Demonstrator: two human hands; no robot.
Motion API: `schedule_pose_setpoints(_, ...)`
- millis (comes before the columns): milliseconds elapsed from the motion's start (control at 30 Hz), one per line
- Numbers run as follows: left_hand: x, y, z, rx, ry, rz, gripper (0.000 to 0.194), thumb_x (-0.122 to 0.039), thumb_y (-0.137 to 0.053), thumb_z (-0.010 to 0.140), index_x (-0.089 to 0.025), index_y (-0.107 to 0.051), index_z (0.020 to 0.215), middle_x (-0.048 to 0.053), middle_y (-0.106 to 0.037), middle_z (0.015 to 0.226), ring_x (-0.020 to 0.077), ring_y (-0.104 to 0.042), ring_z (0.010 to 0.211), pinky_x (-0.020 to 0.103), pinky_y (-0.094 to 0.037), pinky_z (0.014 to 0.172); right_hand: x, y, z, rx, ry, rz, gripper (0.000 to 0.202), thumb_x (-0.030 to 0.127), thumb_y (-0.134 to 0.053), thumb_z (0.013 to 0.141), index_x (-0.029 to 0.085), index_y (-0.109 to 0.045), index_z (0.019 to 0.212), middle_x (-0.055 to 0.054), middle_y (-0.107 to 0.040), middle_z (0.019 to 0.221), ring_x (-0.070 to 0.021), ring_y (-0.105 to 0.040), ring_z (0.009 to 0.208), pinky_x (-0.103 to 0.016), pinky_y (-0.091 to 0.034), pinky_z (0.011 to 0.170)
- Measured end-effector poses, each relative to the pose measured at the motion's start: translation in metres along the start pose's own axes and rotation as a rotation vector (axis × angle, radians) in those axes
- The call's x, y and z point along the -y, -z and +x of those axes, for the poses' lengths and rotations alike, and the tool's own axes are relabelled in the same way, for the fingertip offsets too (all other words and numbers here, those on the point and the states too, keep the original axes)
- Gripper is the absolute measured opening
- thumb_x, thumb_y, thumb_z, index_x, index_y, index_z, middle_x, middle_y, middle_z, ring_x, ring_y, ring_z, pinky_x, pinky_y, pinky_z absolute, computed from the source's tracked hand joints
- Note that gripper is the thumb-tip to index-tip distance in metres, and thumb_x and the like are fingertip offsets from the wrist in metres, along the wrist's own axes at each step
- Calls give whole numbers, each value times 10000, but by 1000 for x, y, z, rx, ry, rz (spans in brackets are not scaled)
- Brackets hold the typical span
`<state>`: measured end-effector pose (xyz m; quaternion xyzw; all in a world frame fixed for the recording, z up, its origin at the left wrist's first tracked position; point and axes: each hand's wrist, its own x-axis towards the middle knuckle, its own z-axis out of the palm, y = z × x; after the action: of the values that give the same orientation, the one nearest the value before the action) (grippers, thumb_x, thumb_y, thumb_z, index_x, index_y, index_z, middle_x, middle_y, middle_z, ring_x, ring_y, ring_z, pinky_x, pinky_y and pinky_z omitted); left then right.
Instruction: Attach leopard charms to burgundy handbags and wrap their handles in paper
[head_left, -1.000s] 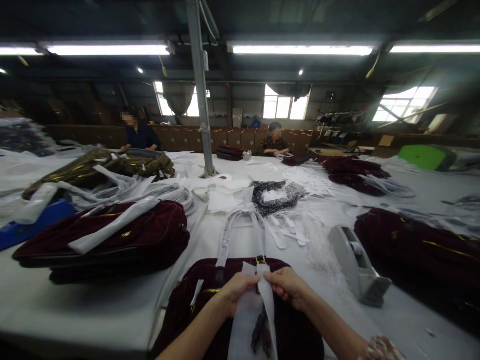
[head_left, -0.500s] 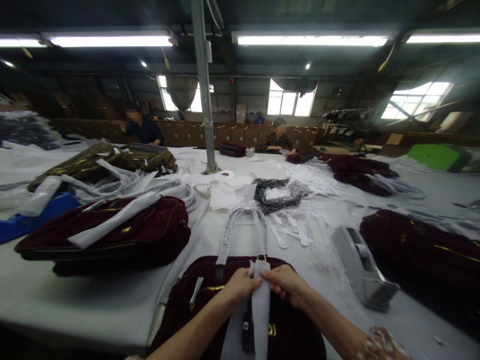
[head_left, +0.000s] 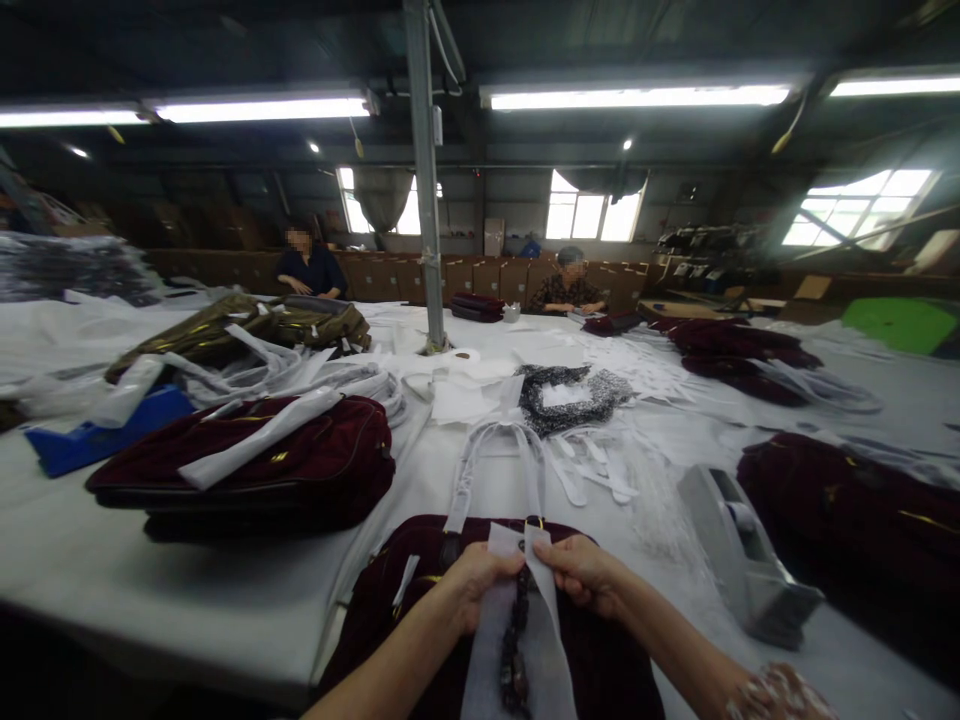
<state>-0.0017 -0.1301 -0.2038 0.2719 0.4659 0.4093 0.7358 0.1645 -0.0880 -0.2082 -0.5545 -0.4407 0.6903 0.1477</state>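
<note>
A maroon handbag (head_left: 607,640) lies in front of me, its wrapped white handles (head_left: 466,470) stretching away over the table. On top of it a strip of thin white paper (head_left: 551,650) is spread, with a dark strap or chain (head_left: 516,640) along its middle; its exact kind is unclear. My left hand (head_left: 480,580) pinches the paper's left edge near the top. Between thumb and fingers, my right hand (head_left: 581,572) grips the right edge. Both hands are close together, just below the gold ring at the handle's base.
A grey tape dispenser (head_left: 750,560) stands at right beside more maroon bags (head_left: 847,510). At left are stacked maroon bags (head_left: 247,460), a blue tape dispenser (head_left: 105,435) and olive bags (head_left: 202,335). A metal post (head_left: 426,200) rises behind. Two people sit across the table.
The white paper, folded over before, is now opened out, exposing the dark strap or chain. My hands have moved slightly apart. The view has shifted a little left.
</note>
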Motion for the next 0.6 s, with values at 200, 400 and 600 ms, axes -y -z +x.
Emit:
schedule_pose_setpoints(200,5,-1,3,-49,-39,54,258,-198,-758,524,-72,-681,736,86,-663,620,174,-580,510,272,-443,509,3,2,-3,43,-11,15,444,396,-550,838,138,-448,491,79,-389,338,6,-247,237,-92,-145,235)
schedule_pose_setpoints(400,12,-8,9,-132,-149,154,247,-111,-741,493,-108,-701,736,30,-659,604,137,-552,521,214,-388,480,10,-1,-2,32,-80,-64,358,317,-571,824,137,-491,525,67,-418,351,0,-262,234,-94,-146,233)
schedule_pose_setpoints(600,16,-12,13,-231,-159,231,159,-59,-700,472,-111,-684,622,18,-627,542,135,-532,493,211,-374,462,7,-10,2,-134,-62,-241,486,393,-560,793,167,-422,386,52,-324,251,-29,-232,206,-143,-122,226)
